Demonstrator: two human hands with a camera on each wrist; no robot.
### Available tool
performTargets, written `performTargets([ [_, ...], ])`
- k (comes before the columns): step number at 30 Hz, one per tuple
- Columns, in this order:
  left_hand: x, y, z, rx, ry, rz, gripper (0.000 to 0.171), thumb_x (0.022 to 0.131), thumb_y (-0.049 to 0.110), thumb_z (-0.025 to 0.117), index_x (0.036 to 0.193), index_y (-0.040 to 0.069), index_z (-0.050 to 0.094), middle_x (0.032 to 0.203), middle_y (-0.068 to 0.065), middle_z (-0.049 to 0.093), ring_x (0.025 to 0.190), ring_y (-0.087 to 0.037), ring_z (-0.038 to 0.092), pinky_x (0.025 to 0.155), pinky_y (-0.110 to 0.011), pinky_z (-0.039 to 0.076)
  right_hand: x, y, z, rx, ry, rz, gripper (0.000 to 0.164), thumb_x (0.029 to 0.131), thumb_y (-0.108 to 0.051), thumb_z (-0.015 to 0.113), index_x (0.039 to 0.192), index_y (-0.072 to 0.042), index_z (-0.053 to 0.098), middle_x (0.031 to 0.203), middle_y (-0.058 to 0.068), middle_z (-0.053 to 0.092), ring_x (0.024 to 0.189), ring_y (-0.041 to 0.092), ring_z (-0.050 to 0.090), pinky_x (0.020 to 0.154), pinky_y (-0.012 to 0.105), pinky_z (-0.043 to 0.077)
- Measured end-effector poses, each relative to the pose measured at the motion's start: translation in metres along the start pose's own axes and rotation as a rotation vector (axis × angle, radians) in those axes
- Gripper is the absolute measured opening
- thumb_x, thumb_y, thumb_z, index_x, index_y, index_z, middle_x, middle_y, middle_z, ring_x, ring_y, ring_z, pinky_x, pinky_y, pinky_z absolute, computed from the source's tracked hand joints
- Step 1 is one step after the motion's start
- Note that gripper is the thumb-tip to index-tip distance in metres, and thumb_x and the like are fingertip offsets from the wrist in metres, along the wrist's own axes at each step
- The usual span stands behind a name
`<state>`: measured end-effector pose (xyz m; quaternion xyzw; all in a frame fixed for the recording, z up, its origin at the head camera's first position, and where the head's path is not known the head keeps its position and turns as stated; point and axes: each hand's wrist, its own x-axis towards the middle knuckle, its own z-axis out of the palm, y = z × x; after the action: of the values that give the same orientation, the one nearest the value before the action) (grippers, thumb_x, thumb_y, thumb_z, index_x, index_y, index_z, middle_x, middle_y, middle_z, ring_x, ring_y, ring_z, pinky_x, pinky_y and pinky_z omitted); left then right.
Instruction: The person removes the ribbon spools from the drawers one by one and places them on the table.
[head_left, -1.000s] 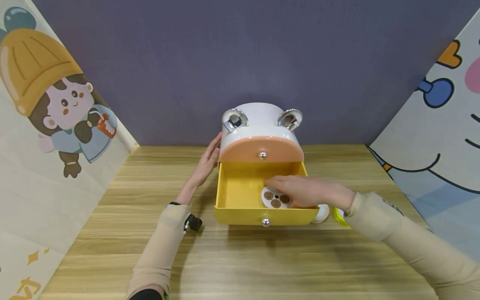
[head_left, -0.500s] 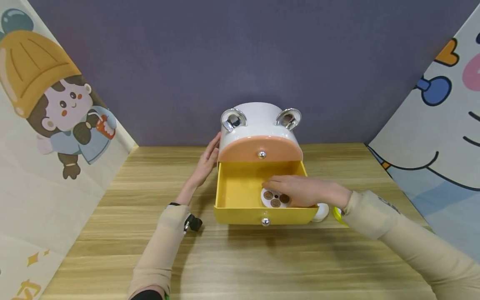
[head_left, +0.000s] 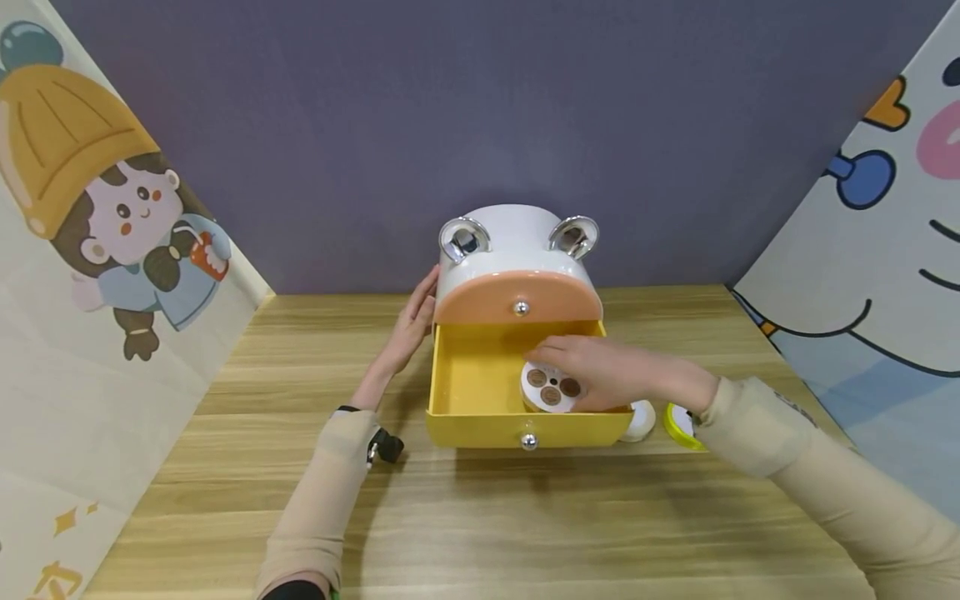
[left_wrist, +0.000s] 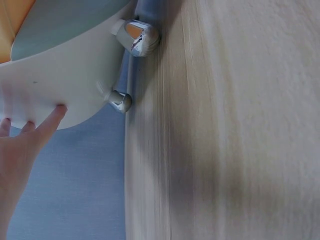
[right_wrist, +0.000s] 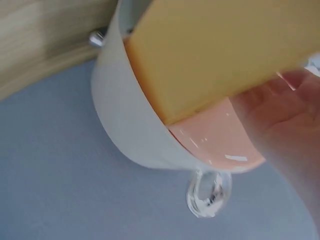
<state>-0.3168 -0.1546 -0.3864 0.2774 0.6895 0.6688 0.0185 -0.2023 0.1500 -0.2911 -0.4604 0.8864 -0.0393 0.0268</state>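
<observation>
A white storage box point(head_left: 517, 233) with shiny silver ears stands against the back wall, its yellow drawer point(head_left: 472, 371) pulled out. Inside the drawer, towards the right, my right hand point(head_left: 611, 367) grips a round white case point(head_left: 551, 387) with several brown circles on its face. Fingers hide its right part. The right wrist view shows the drawer's yellow side and the hand point(right_wrist: 292, 107), but not the case. My left hand point(head_left: 411, 329) rests against the box's left side; in the left wrist view, its spread fingertips point(left_wrist: 60, 111) touch the white wall.
Right of the drawer, a white round object point(head_left: 640, 421) lies partly hidden by the drawer. Beside it is a yellow-rimmed object point(head_left: 681, 427), partly covered by the right forearm. An orange upper drawer point(head_left: 517, 292) is closed. The wooden table point(head_left: 480, 517) extends in front.
My right hand and the round white case have risen slightly, and the case's side now shows below its face. My left hand has stayed against the box.
</observation>
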Motion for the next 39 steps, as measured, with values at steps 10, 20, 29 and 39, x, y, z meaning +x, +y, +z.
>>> performTargets([
  [10, -0.001, 0.001, -0.001, 0.003, -0.009, -0.024, 0.052, 0.110, 0.022, 0.029, 0.160, 0.020, 0.017, 0.168, -0.009, 0.016, 0.154, -0.030, 0.020, 0.112, -0.060, 0.040, -0.008, -0.009, -0.032, 0.085, 0.038, 0.069, 0.079, 0.072, -0.022, 0.088, 0.140, -0.007, 0.051, 0.134, 0.002, 0.057, 0.112, 0.015, 0.057, 0.089, 0.035, 0.055],
  [20, -0.001, 0.004, 0.000, 0.007, -0.008, -0.027, 0.052, 0.110, 0.019, 0.029, 0.160, 0.020, 0.017, 0.167, -0.010, 0.018, 0.153, -0.031, 0.023, 0.110, -0.063, 0.041, -0.035, -0.014, -0.064, 0.066, 0.090, 0.195, 0.086, 0.075, -0.028, 0.087, 0.148, -0.011, 0.044, 0.148, 0.003, 0.050, 0.118, 0.021, 0.062, 0.094, 0.041, 0.056],
  [29, -0.003, 0.002, -0.001, 0.007, -0.004, -0.023, 0.052, 0.110, 0.017, 0.027, 0.160, 0.019, 0.015, 0.168, -0.008, 0.016, 0.153, -0.033, 0.022, 0.111, -0.062, 0.040, -0.057, -0.011, -0.067, 0.021, 0.137, 0.236, 0.086, 0.075, -0.030, 0.087, 0.148, -0.011, 0.046, 0.143, 0.003, 0.054, 0.111, 0.019, 0.064, 0.086, 0.039, 0.058],
  [39, -0.003, 0.004, 0.000, 0.006, 0.004, -0.028, 0.052, 0.110, 0.015, 0.027, 0.160, 0.017, 0.015, 0.167, -0.013, 0.017, 0.151, -0.036, 0.026, 0.110, -0.062, 0.041, -0.089, -0.003, -0.068, -0.043, 0.204, 0.287, 0.085, 0.072, -0.030, 0.089, 0.145, -0.010, 0.048, 0.138, 0.005, 0.056, 0.109, 0.022, 0.064, 0.085, 0.044, 0.059],
])
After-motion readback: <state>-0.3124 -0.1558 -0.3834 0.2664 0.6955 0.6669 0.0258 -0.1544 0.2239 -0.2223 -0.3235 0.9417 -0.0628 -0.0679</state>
